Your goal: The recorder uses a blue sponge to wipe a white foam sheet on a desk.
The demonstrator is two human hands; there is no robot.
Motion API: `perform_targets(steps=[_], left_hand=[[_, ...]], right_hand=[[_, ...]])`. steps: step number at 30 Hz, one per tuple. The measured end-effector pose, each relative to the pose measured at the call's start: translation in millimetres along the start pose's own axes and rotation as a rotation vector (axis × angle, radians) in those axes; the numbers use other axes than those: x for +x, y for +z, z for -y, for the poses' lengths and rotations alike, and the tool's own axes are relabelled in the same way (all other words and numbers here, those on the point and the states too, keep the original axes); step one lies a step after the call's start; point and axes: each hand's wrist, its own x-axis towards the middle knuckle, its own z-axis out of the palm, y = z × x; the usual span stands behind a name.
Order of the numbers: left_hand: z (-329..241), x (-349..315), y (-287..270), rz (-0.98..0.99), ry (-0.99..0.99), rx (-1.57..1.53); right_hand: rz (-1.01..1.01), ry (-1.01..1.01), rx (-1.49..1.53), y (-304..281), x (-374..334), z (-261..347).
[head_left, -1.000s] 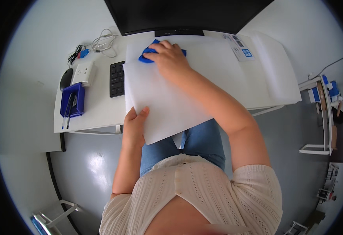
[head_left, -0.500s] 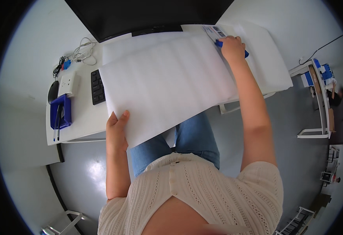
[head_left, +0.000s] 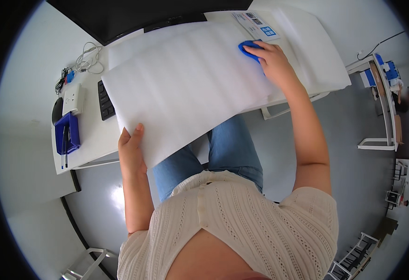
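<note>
A large white sheet of packing foam (head_left: 181,79) lies across the desk, and its near edge hangs over my lap. My left hand (head_left: 132,149) pinches the sheet's near left corner, thumb on top and fingers underneath. At the sheet's right edge, my right hand (head_left: 274,65) grips a blue handheld tool (head_left: 247,48) with a rounded end. My fingers cover much of this tool, so its exact kind cannot be made out. Beyond that hand lies a printed leaflet (head_left: 256,25), partly beside the sheet.
A black monitor (head_left: 139,16) stands at the back. The sheet partly covers a black keyboard (head_left: 105,101). On the left are a blue pen tray (head_left: 67,135), a white power strip (head_left: 73,99), a black mouse (head_left: 57,111) and coiled cables (head_left: 89,59). More white sheeting (head_left: 312,49) lies right.
My right hand has turned and come nearer the foam sheet's right edge with the blue tool, uncovering more of the leaflet. My left hand keeps its corner. The whole view has shifted slightly.
</note>
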Motion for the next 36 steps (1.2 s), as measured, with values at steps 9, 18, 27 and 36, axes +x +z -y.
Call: perform_targets(steps=[9,18,27,36], left_hand=[[0,4,-5,-0.007,0.007,0.048],[1,6,-2,0.073,0.015,-0.066],[-5,8,-4,0.094,-0.02,-0.04],[-8,8,-10,0.054,-0.035,0.011]], right_hand=[[-0.029,0.191,0.247,-38,-146,20],[-0.345,-0.492,0.306,-16,-110,165],[-0.166,-0.698,0.453,19,-104,193],[-0.277,0.107,-0.095,-13,-128,6]])
